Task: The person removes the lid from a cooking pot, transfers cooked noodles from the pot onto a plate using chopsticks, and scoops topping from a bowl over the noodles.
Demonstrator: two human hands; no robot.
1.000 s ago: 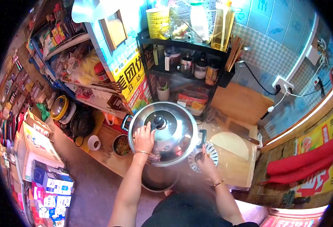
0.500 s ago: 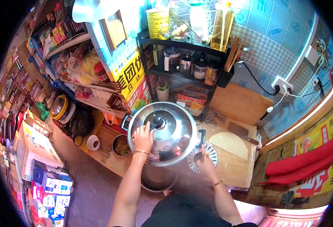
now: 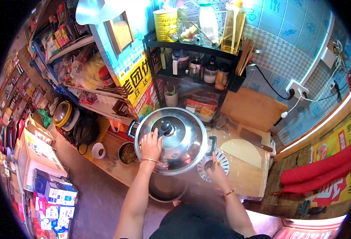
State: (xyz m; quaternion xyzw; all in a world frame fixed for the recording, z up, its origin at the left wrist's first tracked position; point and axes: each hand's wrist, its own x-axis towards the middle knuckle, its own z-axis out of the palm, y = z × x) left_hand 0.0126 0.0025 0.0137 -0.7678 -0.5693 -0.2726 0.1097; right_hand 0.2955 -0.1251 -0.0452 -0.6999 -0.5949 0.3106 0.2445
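Standing cartons [image 3: 56, 195]: lower left of the frame, blue, pink and white.
White cup [image 3: 99, 150]: left of centre, something dark inside.
Bowl [image 3: 128, 153]: just right of the cup, holding chopped green and reddish bits.
Left hand [image 3: 150, 146]: laid on the lid, fingertips at its black knob [image 3: 166, 128]; whether they grip it, I cannot tell.
Silver lid [image 3: 177, 149]: centre of the frame, between two black side handles.
Right hand [image 3: 216, 173]: right of centre over the striped plate [image 3: 222, 159], fingers curled narrow; cannot tell what they hold.
Pale sheet [image 3: 241, 151]: flat, right of the plate.
Red cloth [image 3: 323, 169]: right of the frame, over printed yellow sheeting.
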